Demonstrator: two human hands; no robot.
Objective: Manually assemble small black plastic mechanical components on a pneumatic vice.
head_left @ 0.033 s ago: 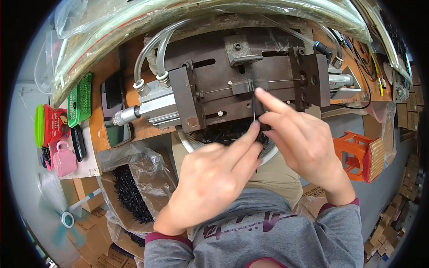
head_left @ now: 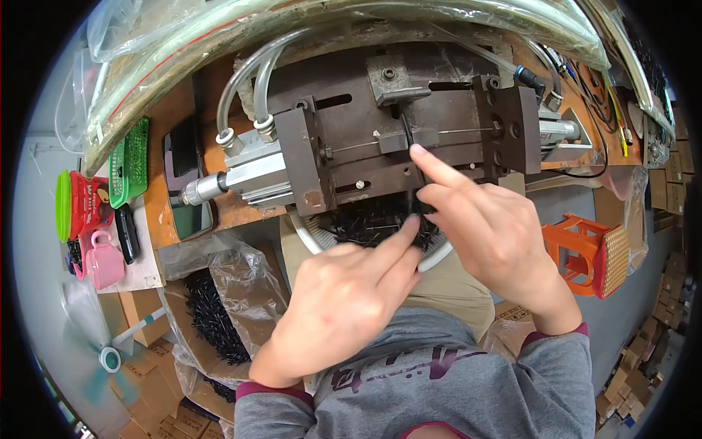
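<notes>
Presently, a thin black piece (head_left: 407,130) lies across the middle of the brown metal fixture (head_left: 446,113), over the small grey block (head_left: 392,143) there, its upper end near the fixture's rear bracket (head_left: 390,86). The right hand (head_left: 490,238) stretches its index finger to the piece, its tip against or just beside it, the other fingers bent. The left hand (head_left: 344,307), in front of the fixture, points its narrowed fingers toward the piece's near end; whether they pinch it, I cannot tell.

A sideways push from that index finger could set the piece crooked, and a fingertip so near the grey block might get caught if the fixture closed.

Blur and the fingers hide the piece's near end. Below the fixture's front edge, the hands partly cover a pale-rimmed basket (head_left: 307,235) of loose black pieces (head_left: 362,225).
</notes>
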